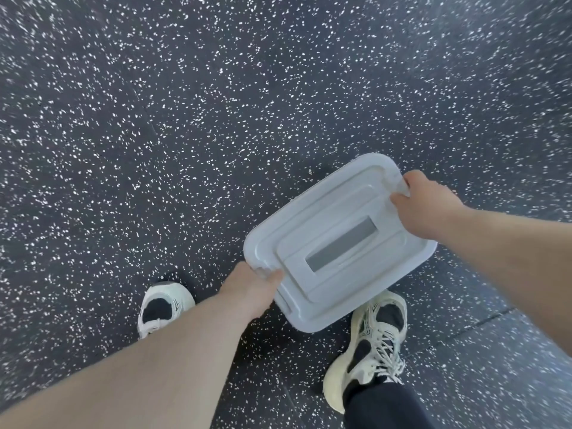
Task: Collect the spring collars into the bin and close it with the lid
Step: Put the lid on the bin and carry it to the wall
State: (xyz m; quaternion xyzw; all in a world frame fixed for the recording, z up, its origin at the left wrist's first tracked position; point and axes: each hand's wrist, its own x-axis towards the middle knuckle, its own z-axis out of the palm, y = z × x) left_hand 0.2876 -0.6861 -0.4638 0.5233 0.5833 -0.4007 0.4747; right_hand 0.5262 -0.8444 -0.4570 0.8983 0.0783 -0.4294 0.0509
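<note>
A pale grey lid point(340, 243), shaped like a box top with round corners and a long grey window in the middle, held up in the air over the floor, a bit right of the middle and low in the view. Turned at a slant, one short end up and to the right, the other down and to the left. Left hand point(253, 289) closed on the lower left edge, thumb on top, fingers tucked out of sight under the rim. Right hand point(427, 205) closed on the upper right edge, fingers curled over the rim. Whether a bin sits under the lid, hard to tell. Bare arms reaching in from the bottom and from the right. Below, a white shoe point(164, 305) on the left and a cream laced shoe point(371, 345) on the right, partly under the lid. All around, dark floor point(216, 103) with white specks.
</note>
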